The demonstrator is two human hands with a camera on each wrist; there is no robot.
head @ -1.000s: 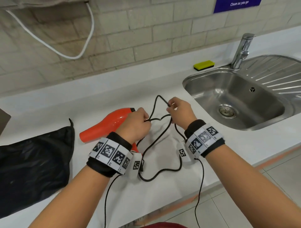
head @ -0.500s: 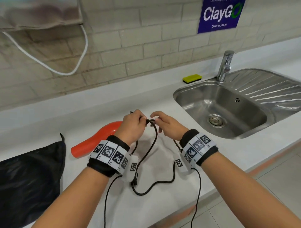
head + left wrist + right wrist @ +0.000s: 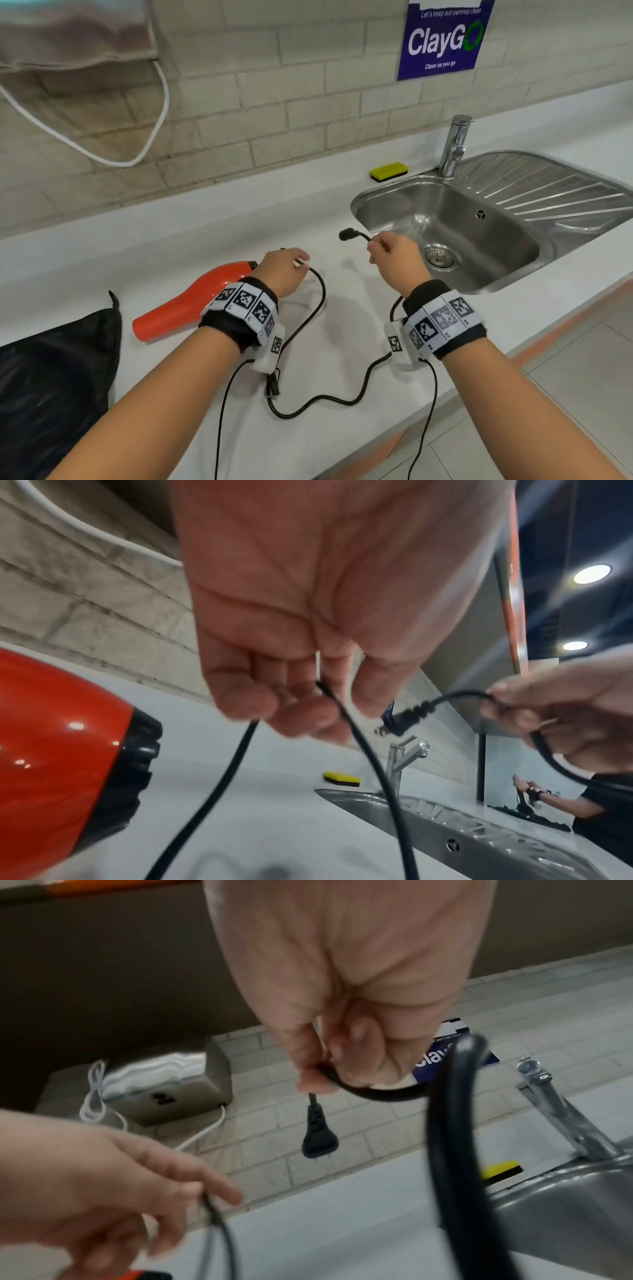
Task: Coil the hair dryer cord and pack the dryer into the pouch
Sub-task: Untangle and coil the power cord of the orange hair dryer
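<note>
The orange hair dryer (image 3: pixel 185 308) lies on the white counter behind my left wrist, and its black cord (image 3: pixel 308 315) trails loose toward the front edge. My left hand (image 3: pixel 301 262) pinches the cord close to the dryer's black rear end (image 3: pixel 137 764); two strands hang from its fingers (image 3: pixel 301 710). Further right, my right hand (image 3: pixel 375 246) grips the cord just behind the plug (image 3: pixel 347 234), which sticks out to the left above the counter. The plug (image 3: pixel 318 1139) hangs below that hand's fingers (image 3: pixel 315 1077). The black pouch (image 3: pixel 51 377) lies flat at the far left.
A steel sink (image 3: pixel 370 202) with a tap (image 3: pixel 454 147) sits right of my right hand, and a yellow sponge (image 3: pixel 388 171) lies behind it. The counter's front edge (image 3: pixel 394 435) runs under my forearms. A white cable (image 3: pixel 120 161) hangs on the brick wall.
My hands were together on the cord; they have pulled apart. The right hand has drawn the plug end out to the right, and the loops between them are gone.
</note>
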